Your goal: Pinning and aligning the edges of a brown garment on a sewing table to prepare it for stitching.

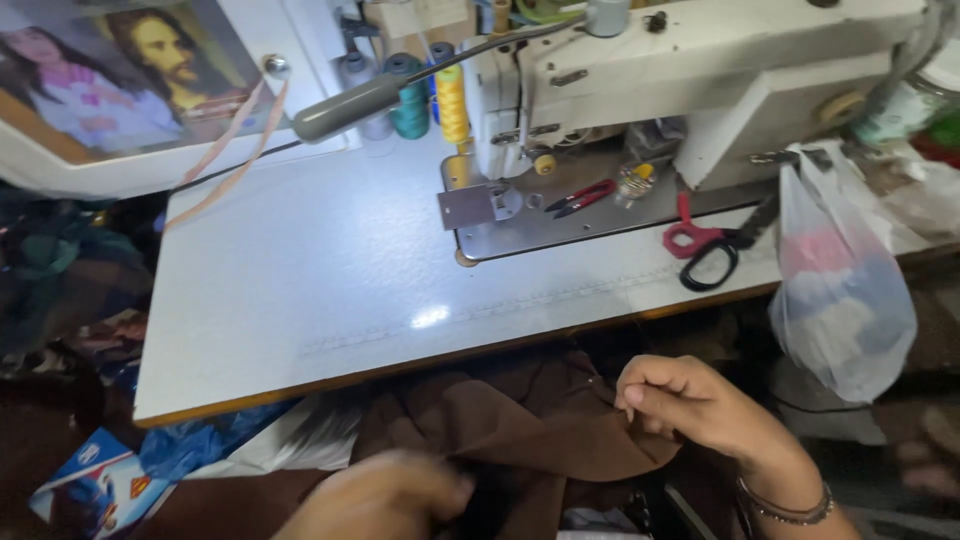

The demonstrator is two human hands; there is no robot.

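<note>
Seated at a white laminate sewing surface point(330, 290) with a worn wooden front edge, both bare hands busy below it with a crumpled piece of dark brown cloth point(510, 425) lying in the lap, just under the surface's near edge. Right hand point(690, 405), bangles at the wrist, curled with fingers pressed together, pinching a fold of the brown cloth at its upper right edge. Left hand point(385, 495), blurred, resting on the lower left part of the same cloth; whether spread or closed, impossible to tell.

On the surface, well apart from both hands: a cream-white industrial sewing machine point(700, 70) standing over a grey metal bed plate point(560, 225). On that plate, a small pair of red-handled thread snips point(580, 197); just beside its right end, larger scissors with one red and one black handle loop point(705, 250). Behind the machine's left end, upright spools of yellow thread point(452, 100) and teal thread point(408, 100). Reaching across in front of them, a grey gooseneck lamp head point(350, 105). Hanging off the surface's right side, a translucent plastic bag point(840, 290) stuffed with coloured scraps. At upper left, a framed picture point(120, 75) leaning behind the surface. Down at lower left, heaped fabric and a blue printed packet point(95, 485).
</note>
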